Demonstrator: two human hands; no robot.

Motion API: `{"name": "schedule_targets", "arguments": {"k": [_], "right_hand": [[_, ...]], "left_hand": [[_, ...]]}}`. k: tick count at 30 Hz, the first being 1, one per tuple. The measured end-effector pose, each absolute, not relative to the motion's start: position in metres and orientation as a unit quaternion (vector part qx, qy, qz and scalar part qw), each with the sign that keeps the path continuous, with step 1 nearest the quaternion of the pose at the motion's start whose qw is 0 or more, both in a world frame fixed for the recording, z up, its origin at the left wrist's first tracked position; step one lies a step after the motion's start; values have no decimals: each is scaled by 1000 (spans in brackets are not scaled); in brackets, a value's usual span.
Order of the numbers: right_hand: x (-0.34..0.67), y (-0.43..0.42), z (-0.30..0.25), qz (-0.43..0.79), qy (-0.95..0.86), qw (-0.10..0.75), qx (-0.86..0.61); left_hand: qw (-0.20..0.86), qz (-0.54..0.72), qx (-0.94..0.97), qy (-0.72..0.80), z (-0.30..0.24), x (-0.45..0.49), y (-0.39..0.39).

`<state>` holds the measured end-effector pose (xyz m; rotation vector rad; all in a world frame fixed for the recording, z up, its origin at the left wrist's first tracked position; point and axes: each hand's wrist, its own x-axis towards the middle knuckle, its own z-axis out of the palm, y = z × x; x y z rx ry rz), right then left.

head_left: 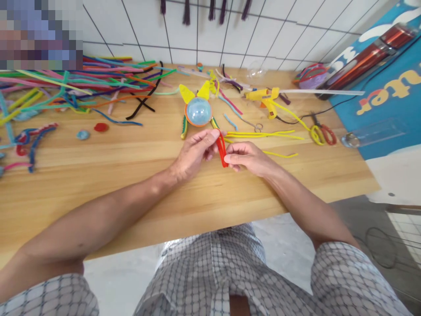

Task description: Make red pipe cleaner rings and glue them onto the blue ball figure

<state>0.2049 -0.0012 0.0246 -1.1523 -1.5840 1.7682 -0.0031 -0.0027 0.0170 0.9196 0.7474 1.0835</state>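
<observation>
Between my two hands is a red pipe cleaner, folded into a long narrow loop. My left hand pinches its upper end, and my right hand pinches near its lower end. Just beyond my left hand sits a clear bluish dome with an orange rim and two yellow ear shapes. Pliers with green and yellow handles lie under or behind the dome. Several yellow pipe cleaners lie beyond my right hand.
A yellow glue gun, scissors and a dark red flask are at the right. A large heap of coloured pipe cleaners covers the back left. Red and blue coils lie at the left on the wooden table.
</observation>
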Motion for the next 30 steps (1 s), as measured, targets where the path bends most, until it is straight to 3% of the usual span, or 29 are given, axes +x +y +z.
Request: {"name": "schedule_targets", "arguments": {"k": [8, 17, 30], "right_hand": [[206, -2, 27, 668, -592, 239, -384], [210, -2, 31, 640, -622, 234, -385], [220, 19, 29, 543, -468, 514, -471]], "left_hand": [[732, 462, 400, 301, 22, -5, -4], [697, 487, 407, 335, 18, -4, -3], [511, 529, 542, 406, -1, -8, 8]]}}
